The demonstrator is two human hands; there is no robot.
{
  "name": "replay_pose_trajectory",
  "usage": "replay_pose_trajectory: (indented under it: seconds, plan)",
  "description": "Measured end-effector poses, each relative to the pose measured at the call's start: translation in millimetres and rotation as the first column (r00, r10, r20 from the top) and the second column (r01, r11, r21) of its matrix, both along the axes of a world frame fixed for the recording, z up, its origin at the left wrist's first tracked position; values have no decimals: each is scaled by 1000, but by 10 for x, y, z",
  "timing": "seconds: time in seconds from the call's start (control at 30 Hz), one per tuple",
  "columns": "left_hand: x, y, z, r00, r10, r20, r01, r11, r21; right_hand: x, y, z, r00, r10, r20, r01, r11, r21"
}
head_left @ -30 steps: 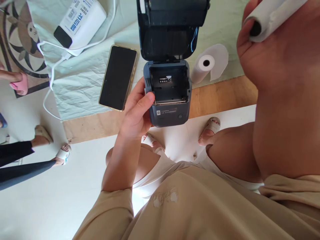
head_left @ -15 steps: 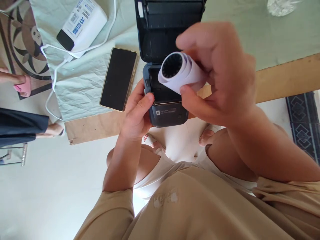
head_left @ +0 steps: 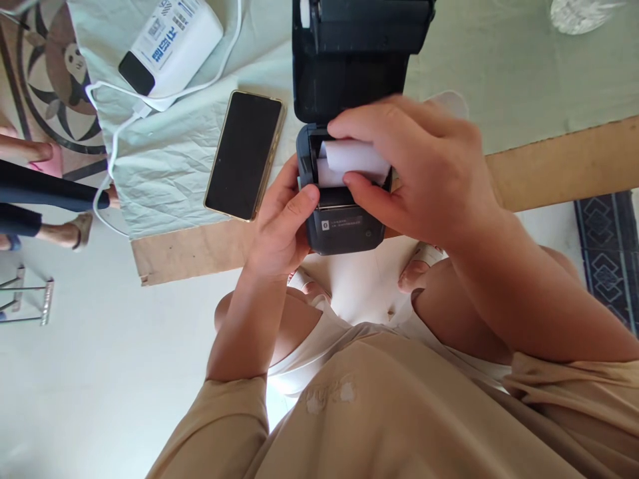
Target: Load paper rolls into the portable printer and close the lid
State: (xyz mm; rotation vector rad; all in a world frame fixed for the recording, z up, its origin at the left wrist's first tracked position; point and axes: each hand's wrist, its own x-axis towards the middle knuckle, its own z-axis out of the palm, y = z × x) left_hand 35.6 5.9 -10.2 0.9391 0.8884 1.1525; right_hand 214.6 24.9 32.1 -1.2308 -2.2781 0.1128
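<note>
A small dark grey printer (head_left: 345,229) stands at the table's front edge with its lid (head_left: 357,63) swung up and back. My left hand (head_left: 282,226) grips the printer's left side, thumb on its front corner. My right hand (head_left: 419,169) holds a white paper roll (head_left: 349,159) lying sideways in the printer's open compartment, fingers over it and thumb under its front. Another white roll (head_left: 452,101) peeks out behind my right hand.
A black phone (head_left: 244,154) lies face up left of the printer on a pale green cloth (head_left: 164,166). A white power bank (head_left: 170,43) with a white cable (head_left: 112,140) sits at the back left. Another person's legs (head_left: 44,199) are at the far left.
My right hand came down from the upper right with the paper roll and lowered it into the printer's open compartment. My left hand stayed on the printer.
</note>
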Motion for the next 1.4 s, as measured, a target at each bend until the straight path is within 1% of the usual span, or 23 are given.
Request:
replay_pose_trajectory:
  seconds: [0.07, 0.13, 0.23, 0.33, 0.4, 0.53, 0.67, 0.77, 0.83, 0.93, 1.03, 1.13, 1.2, 1.27, 1.33, 1.37, 1.4]
  plan:
    - [3, 1, -1, 1000, 2, -2, -2, 1000, -2, 4, -8, 29, 999, -21, -45, 20, 1000, -17]
    - [5, 4, -7, 1000, 1, 5, -1, 1000, -2, 14, -12, 50, 998, -41, -51, 40, 999, -22]
    - [9, 8, -17, 1000, 7, 19, -7, 1000, 0, 27, -8, 52, 1000, -27, 15, 27, 999, -41]
    - [12, 8, -18, 1000, 13, 18, -13, 1000, 4, 32, -6, 33, 995, -83, 64, 82, 997, 8]
    - [12, 9, -12, 1000, 8, 16, -8, 1000, 6, 35, -8, 19, 992, -103, 71, 102, 995, 17]
    - [9, 12, 9, 1000, -23, 13, 23, 1000, 1, 47, -14, 5, 995, -63, 79, 65, 997, -30]
    - [5, 11, 25, 999, -37, 6, 37, 999, 6, 47, -8, 49, 991, -87, 103, 92, 995, -48]
    - [-4, 8, 16, 1000, -29, 10, 29, 999, 13, 38, -5, 113, 992, -99, 79, 107, 988, -110]
    - [-10, 10, -2, 999, -33, 26, 33, 999, 19, 36, -15, 136, 998, -66, 0, 66, 990, -124]
    - [-14, 23, -37, 999, -27, 30, 26, 1000, 17, 42, -53, 114, 992, 24, -126, -32, 998, -60]
    - [-12, 38, -65, 998, -15, 53, 12, 998, 54, 40, -90, 56, 984, 116, -136, -126, 990, -65]
    - [-11, 29, -69, 997, -30, 66, 26, 997, 74, 26, -105, 17, 982, 151, -109, -158, 986, -54]
    - [-10, 7, -57, 999, -31, 18, 30, 999, 29, 30, -104, 9, 983, 141, -113, -145, 989, -23]
    - [-8, -16, -44, 999, -35, -23, 35, 999, 3, 61, -97, 10, 978, 131, -163, -123, 991, 57]
    - [-7, -30, -38, 998, -44, -33, 44, 999, 7, 119, -83, 16, 973, 42, -227, -16, 993, 113]
    - [-8, -31, -40, 998, -48, -33, 49, 999, 15, 152, -72, 23, 967, -19, -253, 40, 996, 79]
    - [-12, -28, -47, 998, -52, -37, 53, 998, 23, 184, -61, 34, 966, -70, -249, 70, 997, -11]
